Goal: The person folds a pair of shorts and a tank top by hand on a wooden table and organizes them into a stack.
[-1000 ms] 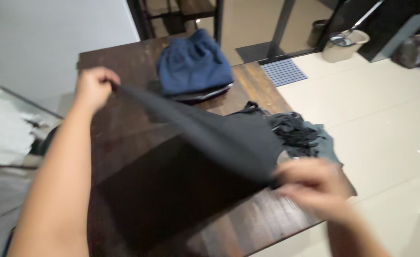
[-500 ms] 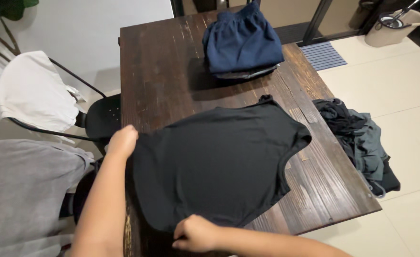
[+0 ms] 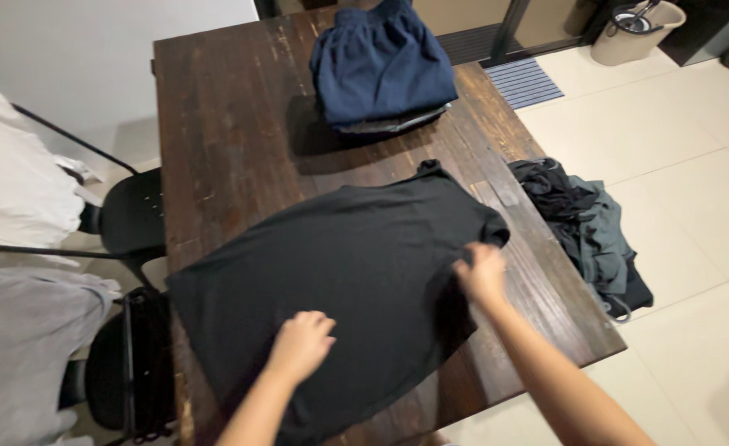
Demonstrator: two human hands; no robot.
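Two bare hands worked on one garment. The left hand (image 3: 301,344) lay knuckles-up on the black shirt (image 3: 340,264), fingers curled loosely together and pressing the cloth flat near its lower middle, gripping nothing that could be seen. The right hand (image 3: 481,272) sat at the shirt's right edge, fingers bunched on the fabric just below the short sleeve; whether it pinched a fold or only pushed on it could not be told.

The black shirt was spread front-down across the near half of the tabletop (image 3: 224,132), a matte, soft knit with few wrinkles, its neck end pointing toward the far right and its hem hanging slightly over the near left edge. The tabletop was dark brown wood, long planks with a worn, scratched grain and pale scuffs.

Farther back on the wood, well apart from the shirt, rested a folded navy garment (image 3: 381,66) atop a thin stack, squarish and thick, with a gathered band at its far end. A rumpled heap of dark grey and black clothes (image 3: 587,227) drooped over the right edge of the tabletop. To the left stood a black metal chair (image 3: 129,216) draped with white cloth (image 3: 14,182), and nearer, grey cloth (image 3: 26,347). Pale glossy floor tiles (image 3: 678,149) lay beyond.
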